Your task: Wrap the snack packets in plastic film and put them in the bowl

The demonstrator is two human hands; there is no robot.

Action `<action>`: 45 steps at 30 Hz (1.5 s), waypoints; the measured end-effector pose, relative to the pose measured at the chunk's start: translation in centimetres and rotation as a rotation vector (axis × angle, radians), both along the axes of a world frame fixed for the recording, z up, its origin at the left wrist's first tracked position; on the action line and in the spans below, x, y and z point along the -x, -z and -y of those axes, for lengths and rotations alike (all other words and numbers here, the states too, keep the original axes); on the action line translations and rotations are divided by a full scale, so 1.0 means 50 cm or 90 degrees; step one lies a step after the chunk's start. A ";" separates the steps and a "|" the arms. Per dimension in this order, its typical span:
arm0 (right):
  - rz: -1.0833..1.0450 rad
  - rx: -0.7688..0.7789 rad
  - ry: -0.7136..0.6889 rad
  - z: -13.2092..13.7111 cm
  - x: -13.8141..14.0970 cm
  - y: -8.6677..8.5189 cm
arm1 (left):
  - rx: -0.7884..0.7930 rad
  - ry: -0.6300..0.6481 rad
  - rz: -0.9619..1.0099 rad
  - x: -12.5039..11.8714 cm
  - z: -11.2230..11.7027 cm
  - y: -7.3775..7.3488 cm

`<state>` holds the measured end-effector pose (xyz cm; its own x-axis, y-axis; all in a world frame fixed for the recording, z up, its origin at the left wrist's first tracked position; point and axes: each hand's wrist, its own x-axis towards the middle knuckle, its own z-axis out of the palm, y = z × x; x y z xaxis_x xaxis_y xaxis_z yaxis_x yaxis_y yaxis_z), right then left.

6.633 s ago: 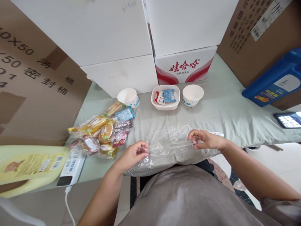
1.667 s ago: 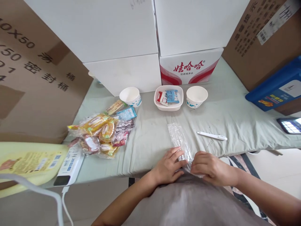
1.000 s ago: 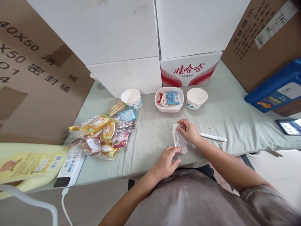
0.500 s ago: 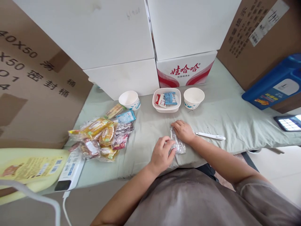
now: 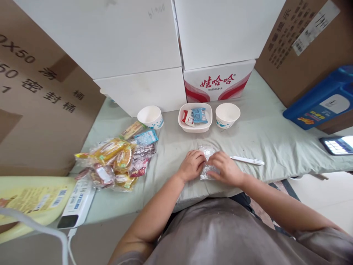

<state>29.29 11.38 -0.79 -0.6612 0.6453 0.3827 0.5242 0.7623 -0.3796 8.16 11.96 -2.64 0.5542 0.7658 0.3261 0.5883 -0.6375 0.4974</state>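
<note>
A crinkled clear plastic wrapper (image 5: pixel 207 150) lies flat on the pale green cloth in front of me, partly covered by both hands. My left hand (image 5: pixel 192 165) presses on its left side, with the fingers bent and held together on the plastic. From the right, my right hand (image 5: pixel 224 168) reaches over the lower part, its fingers apart and slightly blurred. Just beyond that hand lies a slim white utility knife (image 5: pixel 247 160). Farther back, a white tray (image 5: pixel 195 129) holds a red-and-white packet (image 5: pixel 188 117) and a blue one (image 5: pixel 199 115).
Paper bowls (image 5: pixel 150 118) (image 5: pixel 227 116) flank the tray, with white boxes (image 5: pixel 219 81) behind. Wrapped snacks (image 5: pixel 110 151) are piled at left, near a white power bank (image 5: pixel 78 202) and a yellow bottle (image 5: pixel 35 200). A blue bottle (image 5: pixel 321 99) and a phone (image 5: pixel 337 145) are at right.
My left hand has moved up onto the wrapper's left side. My right hand has drawn back toward me, from the wrapper's top to its lower right.
</note>
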 end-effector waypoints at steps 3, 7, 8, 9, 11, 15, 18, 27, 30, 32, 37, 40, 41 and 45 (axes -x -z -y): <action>0.047 0.030 -0.070 0.062 0.001 0.017 | -0.005 -0.012 -0.016 -0.002 0.000 0.000; 0.060 0.031 -0.058 0.083 0.000 0.020 | -0.009 -0.001 -0.011 -0.001 -0.001 0.004; 0.061 0.038 -0.071 0.077 0.000 0.013 | -0.004 0.007 0.004 0.000 -0.002 0.005; 0.057 0.049 -0.077 0.066 0.000 0.004 | 0.001 0.011 0.026 0.002 -0.003 0.006; 0.042 0.069 -0.058 0.035 0.004 -0.015 | 0.017 0.000 0.083 0.006 -0.005 0.009; 0.068 0.084 0.067 -0.051 0.028 -0.030 | 0.076 -0.070 0.188 0.009 -0.008 0.015; 0.177 0.075 0.143 -0.106 0.052 -0.014 | 0.088 -0.093 0.207 0.008 -0.008 0.018; 0.209 0.042 0.190 -0.119 0.066 0.037 | 0.018 -0.079 0.096 0.000 -0.005 0.009; 0.181 0.039 0.217 -0.119 0.062 0.036 | 0.021 -0.114 0.116 -0.002 -0.003 0.012; 0.169 0.039 0.221 -0.120 0.062 0.034 | 0.023 -0.136 0.182 -0.001 -0.001 0.012; 0.174 0.051 0.224 -0.121 0.064 0.030 | 0.046 -0.057 0.278 0.005 0.002 0.011; 0.182 0.056 0.239 -0.119 0.066 0.029 | 0.071 -0.039 0.256 0.004 0.002 0.013; 0.185 0.056 0.244 -0.118 0.068 0.029 | 0.071 -0.047 0.241 0.003 0.003 0.013; 0.188 0.057 0.249 -0.116 0.071 0.033 | 0.013 -0.055 0.090 -0.004 0.006 0.008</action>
<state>25.74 17.17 -2.44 -0.4344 0.8886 0.1471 0.8596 0.4578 -0.2268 8.37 11.66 -3.02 0.4359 0.8160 0.3796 0.5637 -0.5764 0.5916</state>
